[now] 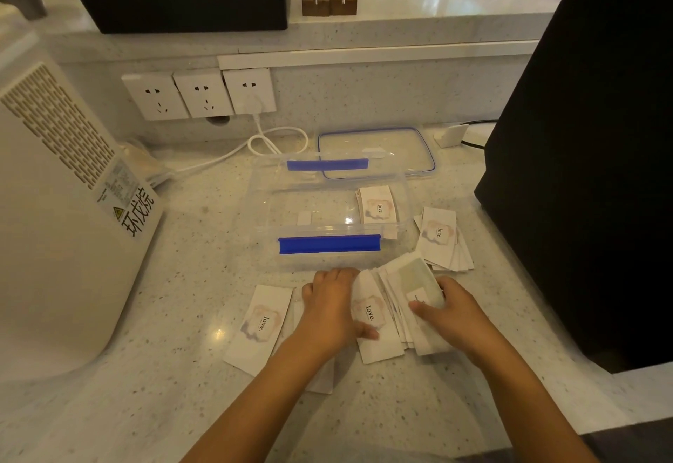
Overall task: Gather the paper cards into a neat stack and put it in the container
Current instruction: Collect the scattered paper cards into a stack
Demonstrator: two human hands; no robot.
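Observation:
White paper cards printed "love." lie on the speckled counter. A fanned pile of cards (391, 302) sits just in front of the clear plastic container (255, 204) with blue clips. My left hand (329, 308) presses on the pile's left side and my right hand (451, 311) grips its right side. One single card (260, 324) lies to the left of my left hand. Another small fan of cards (442, 240) rests to the right of the container. A small stack of cards (377, 204) lies inside the container at its right end.
The container's lid (375, 151) lies flat behind it. A white appliance (54, 207) stands at the left, with a white cable (262, 142) running to the wall sockets. A large black object (582, 134) blocks the right side.

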